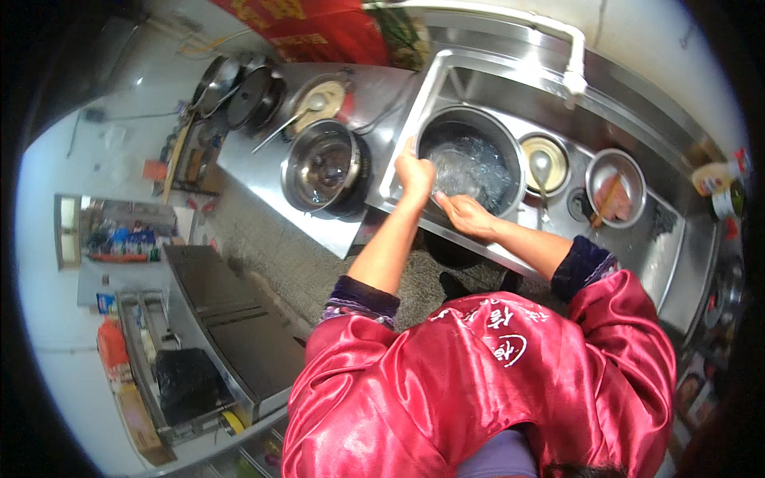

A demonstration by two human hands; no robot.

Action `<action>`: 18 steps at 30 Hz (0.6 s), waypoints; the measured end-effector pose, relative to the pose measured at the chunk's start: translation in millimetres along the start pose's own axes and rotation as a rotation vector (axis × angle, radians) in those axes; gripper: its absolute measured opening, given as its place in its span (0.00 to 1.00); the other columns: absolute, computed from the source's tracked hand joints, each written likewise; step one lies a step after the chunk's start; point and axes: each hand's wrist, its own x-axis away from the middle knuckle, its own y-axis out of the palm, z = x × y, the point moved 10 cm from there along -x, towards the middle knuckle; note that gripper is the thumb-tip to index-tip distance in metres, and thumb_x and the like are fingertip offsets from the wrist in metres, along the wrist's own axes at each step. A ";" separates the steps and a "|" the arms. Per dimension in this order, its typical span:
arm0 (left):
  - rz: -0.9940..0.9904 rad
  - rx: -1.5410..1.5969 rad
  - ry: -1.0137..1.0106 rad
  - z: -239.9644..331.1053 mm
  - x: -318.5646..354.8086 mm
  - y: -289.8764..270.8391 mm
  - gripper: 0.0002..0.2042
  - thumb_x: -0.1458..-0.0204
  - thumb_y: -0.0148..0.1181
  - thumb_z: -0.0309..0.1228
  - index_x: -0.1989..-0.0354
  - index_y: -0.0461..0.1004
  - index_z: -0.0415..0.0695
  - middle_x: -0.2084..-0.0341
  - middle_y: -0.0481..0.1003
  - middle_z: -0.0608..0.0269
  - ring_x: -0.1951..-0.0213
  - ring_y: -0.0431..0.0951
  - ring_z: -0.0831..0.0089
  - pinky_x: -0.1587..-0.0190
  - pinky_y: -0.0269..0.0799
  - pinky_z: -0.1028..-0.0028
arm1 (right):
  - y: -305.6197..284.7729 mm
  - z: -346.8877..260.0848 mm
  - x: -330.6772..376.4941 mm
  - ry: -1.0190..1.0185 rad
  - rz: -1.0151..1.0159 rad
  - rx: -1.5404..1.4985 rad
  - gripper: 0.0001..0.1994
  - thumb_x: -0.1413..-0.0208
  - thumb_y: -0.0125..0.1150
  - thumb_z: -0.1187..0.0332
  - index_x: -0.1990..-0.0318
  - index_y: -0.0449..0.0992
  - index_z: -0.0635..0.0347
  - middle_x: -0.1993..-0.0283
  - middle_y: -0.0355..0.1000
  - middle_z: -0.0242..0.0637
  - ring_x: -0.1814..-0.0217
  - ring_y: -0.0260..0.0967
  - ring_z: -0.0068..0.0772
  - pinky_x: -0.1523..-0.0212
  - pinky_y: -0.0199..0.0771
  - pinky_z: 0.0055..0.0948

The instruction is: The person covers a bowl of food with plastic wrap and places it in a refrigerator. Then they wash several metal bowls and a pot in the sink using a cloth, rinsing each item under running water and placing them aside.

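Note:
A large round metal pot (453, 121) stands tilted slightly toward me in the sink, with rippling water inside it. At its left side, my left hand (416, 173) is closed around the rim; some fingers are hidden. My right hand (470, 216) grips the near rim, its thumb on the edge and its other fingers partly out of sight below. Close to the pot's right side is a bowl of pale yellowish contents (529, 149) with a metal ladle (541, 169) lying across it. Farther right, a steel bowl (636, 179) holds pink raw meat (617, 204) and a wooden-handled tool (607, 197).
A white pipe tap (574, 80) hangs over the sink's back edge. Left of the sink, a steel counter (263, 163) carries a shiny pan (296, 171), a pot with a ladle, and dark pans (253, 95). Bottles (712, 179) stand at the far right.

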 end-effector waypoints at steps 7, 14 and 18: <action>-0.179 -0.064 -0.123 -12.0 -19.1 28.7 0.26 0.60 0.49 0.18 0.46 0.71 0.39 0.43 0.63 0.35 0.38 0.61 0.45 0.36 0.53 0.62 | -27.1 6.2 36.6 -0.112 0.010 0.498 0.14 0.42 0.51 0.58 0.65 0.74 0.60 0.74 0.74 0.51 0.67 0.75 0.54 0.65 0.73 0.50; -0.013 0.139 -0.004 5.0 12.3 26.1 0.29 0.62 0.40 0.11 0.46 0.69 0.35 0.61 0.76 0.41 0.54 0.77 0.51 0.48 0.68 0.66 | -18.4 -5.8 12.5 -0.035 0.539 0.300 0.08 0.47 0.54 0.65 0.71 0.75 0.60 0.75 0.73 0.52 0.70 0.74 0.54 0.67 0.73 0.49; -0.012 -0.003 -0.113 -14.7 5.9 18.2 0.26 0.62 0.42 0.12 0.50 0.71 0.34 0.65 0.77 0.40 0.59 0.78 0.51 0.52 0.69 0.65 | -46.4 9.1 68.6 -0.490 0.405 0.354 0.13 0.46 0.51 0.59 0.73 0.77 0.54 0.75 0.74 0.40 0.69 0.74 0.46 0.65 0.74 0.44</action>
